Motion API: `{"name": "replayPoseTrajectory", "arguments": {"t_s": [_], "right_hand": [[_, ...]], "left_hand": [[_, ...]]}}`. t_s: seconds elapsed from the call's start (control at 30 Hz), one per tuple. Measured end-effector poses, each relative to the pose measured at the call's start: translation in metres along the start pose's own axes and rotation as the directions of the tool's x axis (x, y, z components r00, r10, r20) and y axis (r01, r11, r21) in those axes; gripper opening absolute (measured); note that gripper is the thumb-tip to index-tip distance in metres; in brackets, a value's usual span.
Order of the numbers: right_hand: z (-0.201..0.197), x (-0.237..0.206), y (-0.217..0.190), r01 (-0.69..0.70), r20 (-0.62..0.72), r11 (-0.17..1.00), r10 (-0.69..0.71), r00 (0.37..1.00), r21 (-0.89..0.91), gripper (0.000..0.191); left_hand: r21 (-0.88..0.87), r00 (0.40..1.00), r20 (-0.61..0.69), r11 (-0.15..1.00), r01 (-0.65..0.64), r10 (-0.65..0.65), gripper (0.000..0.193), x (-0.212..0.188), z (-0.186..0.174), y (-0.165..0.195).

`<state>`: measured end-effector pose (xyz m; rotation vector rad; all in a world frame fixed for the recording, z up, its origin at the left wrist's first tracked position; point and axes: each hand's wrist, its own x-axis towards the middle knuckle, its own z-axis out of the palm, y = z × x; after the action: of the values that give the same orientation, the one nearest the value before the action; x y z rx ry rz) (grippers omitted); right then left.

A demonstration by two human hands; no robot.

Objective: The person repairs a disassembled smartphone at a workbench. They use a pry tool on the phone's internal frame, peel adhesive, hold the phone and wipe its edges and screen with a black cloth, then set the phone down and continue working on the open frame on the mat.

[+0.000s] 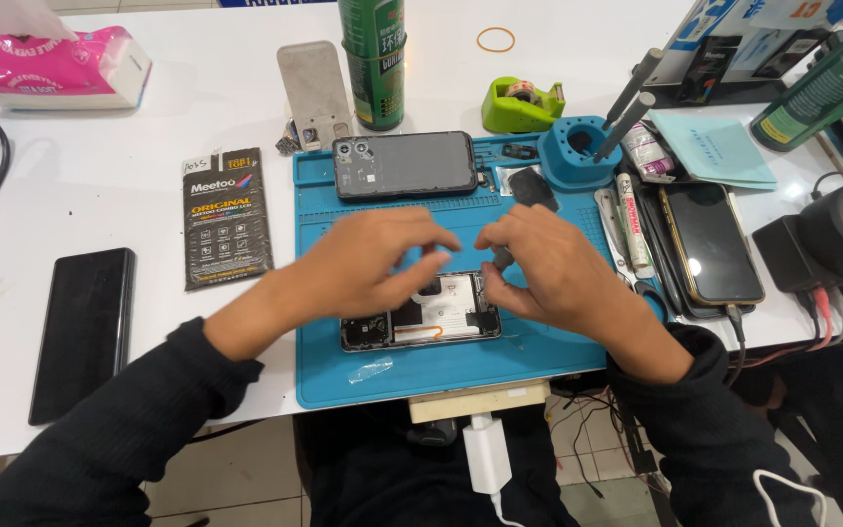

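Opened phone (421, 322) lying face down near the front edge of the blue mat (441, 376), back cover off, boards and a white part exposed. Left hand (373, 259) curled over its upper left part, fingers drawn together just above the insides; whether anything sits pinched between them, cannot tell. Right hand (558, 268) over its upper right corner, grip closed on a small dark tool or part (502, 258) between thumb and forefinger. Looks like mid-disassembly, working at something small near the top edge of the phone; next move likely calls for a steady, fine pull or pry without slipping onto the boards. Behind the opened phone on the mat, a second dark phone (405, 164); further back, a green spray can (373, 63) and a green tape dispenser (522, 104). Right of it, a blue tool holder (578, 156) and another phone (710, 244). Left of it, on the white table (70, 176), a black packet (227, 217) and a black phone (84, 332).
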<state>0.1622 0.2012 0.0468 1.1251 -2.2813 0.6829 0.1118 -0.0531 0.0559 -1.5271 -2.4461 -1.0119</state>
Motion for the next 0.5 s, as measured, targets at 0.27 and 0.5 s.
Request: {"name": "replayPoseTrajectory", "arguments": {"t_s": [0.27,0.5], "right_hand": [[-0.011,0.005,-0.011,0.046,-0.006,0.999,-0.046,0.999,-0.007,0.038],[-0.006,-0.001,-0.005,0.035,-0.013,0.998,-0.035,0.999,0.051,0.025]], "left_hand": [[-0.689,0.965,0.226,0.679,0.254,-0.132,0.039,0.001,0.039,-0.001],[-0.670,0.965,0.189,0.695,0.263,-0.182,0.027,0.003,0.040,-0.011]]}}
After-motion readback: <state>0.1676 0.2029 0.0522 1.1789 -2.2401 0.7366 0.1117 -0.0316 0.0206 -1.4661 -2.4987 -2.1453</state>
